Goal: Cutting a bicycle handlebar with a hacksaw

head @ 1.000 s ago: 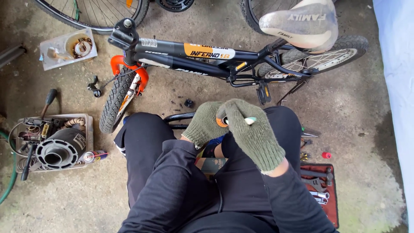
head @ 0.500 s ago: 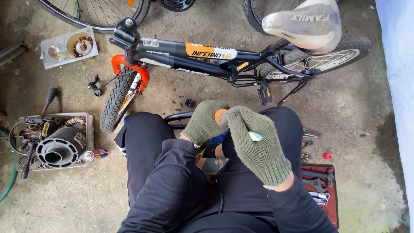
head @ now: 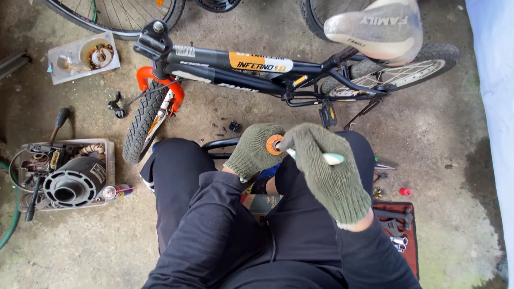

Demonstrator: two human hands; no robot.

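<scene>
Lying on its side across the concrete floor (head: pixel 460 134): small black bike (head: pixel 251 72), knobbly rubber tyres, pale worn saddle (head: pixel 377 29). Below, near it, over dark-trousered knees: left hand (head: pixel 256 151) in coarse green knit, fingers clamped round a small orange disc (head: pixel 274 144). Just right of that and touching it: right hand (head: pixel 329 171), fingers closed on a slim pale-handled tool (head: pixel 326 158), long axis slanting up-left into the disc. Left, well apart: tray (head: pixel 110 160) of greasy metal parts.

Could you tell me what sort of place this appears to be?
Probably a home garage or yard used for bicycle repair: a small black bicycle lies on the stained concrete floor, with a crate of parts and a red tool tray nearby.
</scene>
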